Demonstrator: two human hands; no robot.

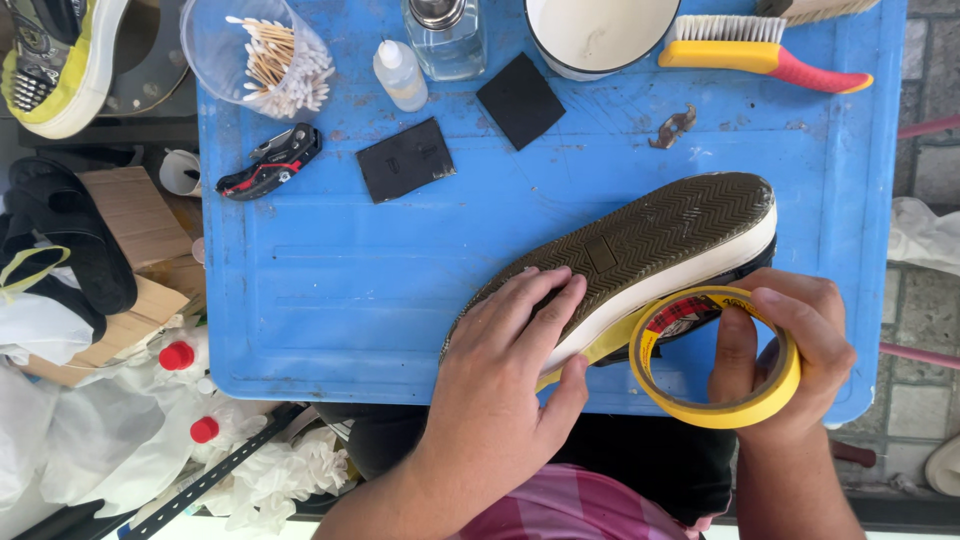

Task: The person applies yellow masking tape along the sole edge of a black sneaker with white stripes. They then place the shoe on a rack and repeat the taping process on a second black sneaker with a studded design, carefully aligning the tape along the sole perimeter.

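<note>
A sneaker (640, 235) lies sole-up on its side on the blue plastic table (340, 290), its dark ridged sole facing me and its white sidewall toward me. My left hand (505, 365) presses down on the heel end of the sole, thumb against a strip of yellow tape along the sidewall. My right hand (790, 345) grips a roll of yellow masking tape (715, 365), fingers through its middle, right beside the shoe. The tape runs from the roll onto the sidewall.
At the table's far side stand a cup of cotton swabs (270, 55), a small squeeze bottle (400, 75), a glass dispenser (445, 35), a white bowl (600, 35), a yellow-red brush (765, 55), two black squares (405, 158) and a utility knife (270, 162). Shoes, bottles and bags crowd the left.
</note>
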